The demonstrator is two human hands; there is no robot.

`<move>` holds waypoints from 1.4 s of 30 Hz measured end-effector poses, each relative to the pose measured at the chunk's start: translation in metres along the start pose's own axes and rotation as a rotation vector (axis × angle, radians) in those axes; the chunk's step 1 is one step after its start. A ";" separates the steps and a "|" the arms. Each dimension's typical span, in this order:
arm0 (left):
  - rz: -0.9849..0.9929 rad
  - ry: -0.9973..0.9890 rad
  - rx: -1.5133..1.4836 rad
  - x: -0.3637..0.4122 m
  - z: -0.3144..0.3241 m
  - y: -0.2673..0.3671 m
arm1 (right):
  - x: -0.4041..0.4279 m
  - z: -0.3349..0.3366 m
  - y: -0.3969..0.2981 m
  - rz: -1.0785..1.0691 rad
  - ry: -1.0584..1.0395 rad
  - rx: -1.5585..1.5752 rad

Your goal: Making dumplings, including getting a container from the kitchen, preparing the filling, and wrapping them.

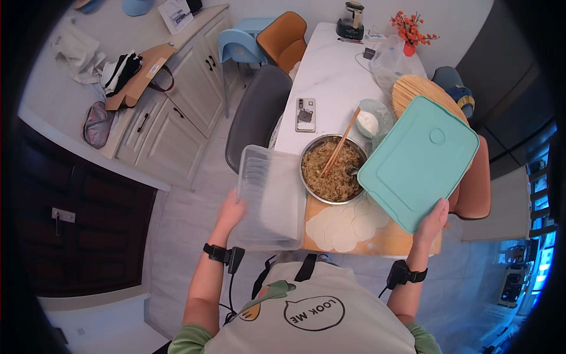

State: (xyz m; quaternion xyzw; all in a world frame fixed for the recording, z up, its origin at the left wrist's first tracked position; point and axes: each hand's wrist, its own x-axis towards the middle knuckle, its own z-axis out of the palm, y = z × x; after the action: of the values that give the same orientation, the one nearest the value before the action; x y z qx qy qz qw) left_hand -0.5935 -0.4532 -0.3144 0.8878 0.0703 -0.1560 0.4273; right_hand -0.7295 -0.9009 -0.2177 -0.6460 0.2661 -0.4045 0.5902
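Note:
My left hand grips the left side wall of a clear plastic container, which overlaps the table's left edge. In my right hand is a teal plastic lid, raised and tilted over the table's right side. Between them stands a steel bowl of minced filling, with wooden chopsticks and a spoon in it. Round dough wrappers lie overlapping on a wooden board nearest me. Behind the lid, a glass bowl holds white powder.
On the white table are a phone, plastic bags, a kettle and a red vase. A round slatted wooden tray lies partly under the lid. Chairs, including a grey one, flank the table.

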 end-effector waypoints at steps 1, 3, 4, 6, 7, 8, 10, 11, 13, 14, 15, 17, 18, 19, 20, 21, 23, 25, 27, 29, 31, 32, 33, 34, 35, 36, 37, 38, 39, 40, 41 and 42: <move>0.000 0.002 -0.002 0.002 0.003 0.003 | 0.000 0.001 -0.001 0.007 0.036 0.002; -0.035 0.016 -0.170 0.010 0.008 0.007 | 0.004 0.000 0.001 -0.005 0.026 0.012; -0.037 0.025 -0.173 0.017 0.006 -0.002 | 0.005 0.002 0.002 -0.013 0.012 0.024; -0.081 -0.048 -0.014 0.033 0.002 -0.017 | 0.007 0.006 0.001 -0.021 -0.024 0.037; -0.082 -0.046 -0.018 0.035 0.000 -0.020 | 0.008 0.007 0.002 -0.026 -0.052 0.046; -0.021 -0.079 0.014 0.036 -0.003 -0.023 | 0.010 0.007 0.004 -0.029 -0.057 0.047; 0.057 -0.125 0.047 0.033 -0.004 -0.010 | 0.015 0.007 0.007 -0.043 -0.130 0.075; 0.117 -0.086 -0.062 0.021 -0.005 -0.005 | 0.018 0.009 0.006 -0.050 -0.119 0.071; 0.135 -0.086 -0.217 -0.009 -0.014 0.006 | 0.024 0.025 -0.004 -0.029 -0.088 0.099; 0.094 -0.121 -0.262 -0.021 -0.020 0.003 | 0.029 0.037 -0.007 -0.036 -0.082 0.102; 0.094 -0.111 -0.251 -0.031 -0.022 -0.012 | 0.036 0.052 -0.011 -0.064 -0.065 0.060; 0.107 -0.105 -0.240 -0.049 -0.023 -0.033 | 0.061 0.071 -0.017 -0.084 -0.107 -0.056; 0.089 -0.105 -0.265 -0.056 -0.023 -0.039 | 0.077 0.079 -0.018 -0.075 -0.168 -0.129; 0.071 -0.101 -0.291 -0.057 -0.027 -0.042 | 0.090 0.090 -0.023 -0.081 -0.163 -0.124; 0.081 -0.101 -0.289 -0.044 -0.033 -0.047 | 0.103 0.101 -0.029 -0.090 -0.179 -0.072; 0.008 -0.059 -0.414 -0.030 -0.041 -0.060 | 0.110 0.118 -0.032 -0.095 -0.218 -0.014; -0.038 -0.054 -0.534 -0.001 -0.054 -0.057 | 0.115 0.139 -0.049 -0.105 -0.202 0.128; -0.051 -0.135 -0.506 0.034 -0.069 -0.022 | 0.111 0.147 -0.056 -0.114 -0.185 0.266; -0.102 -0.221 -0.415 0.064 -0.076 0.015 | 0.102 0.141 -0.054 -0.204 -0.108 0.134; -0.116 -0.247 -0.353 0.093 -0.077 0.034 | 0.080 0.136 -0.051 -0.185 -0.033 0.060; -0.066 -0.341 -0.147 0.117 -0.073 0.045 | 0.057 0.121 -0.047 -0.145 -0.022 0.064; -0.066 -0.346 -0.145 0.124 -0.071 0.050 | 0.054 0.109 -0.040 -0.109 -0.067 0.109; -0.019 -0.298 -0.091 0.130 -0.066 0.056 | 0.048 0.097 -0.038 -0.108 -0.053 0.100; 0.023 -0.246 -0.037 0.134 -0.063 0.057 | 0.042 0.087 -0.037 -0.089 -0.036 0.107; 0.018 -0.260 -0.032 0.137 -0.062 0.056 | 0.036 0.076 -0.035 -0.069 -0.020 0.114; 0.036 -0.211 -0.021 0.140 -0.062 0.055 | 0.033 0.062 -0.034 -0.065 -0.010 0.103; 0.052 -0.162 -0.009 0.144 -0.062 0.053 | 0.030 0.049 -0.032 -0.099 0.008 0.047; 0.068 -0.112 0.002 0.146 -0.063 0.050 | 0.027 0.037 -0.030 -0.133 0.022 -0.009; 0.067 -0.123 0.008 0.150 -0.064 0.048 | 0.024 0.029 -0.030 -0.127 0.031 -0.016; 0.088 -0.086 0.027 0.153 -0.065 0.046 | 0.021 0.022 -0.029 -0.138 0.061 -0.025; 0.109 -0.047 0.044 0.154 -0.067 0.043 | 0.017 0.016 -0.029 -0.149 0.090 -0.033; 0.112 -0.058 0.049 0.155 -0.070 0.046 | 0.015 0.010 -0.029 -0.157 0.078 -0.053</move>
State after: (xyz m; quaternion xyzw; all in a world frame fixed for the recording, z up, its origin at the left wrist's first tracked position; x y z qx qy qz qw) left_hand -0.4208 -0.4287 -0.2917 0.8956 0.0043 -0.1593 0.4153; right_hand -0.7175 -0.9032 -0.1861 -0.6640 0.2480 -0.4671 0.5286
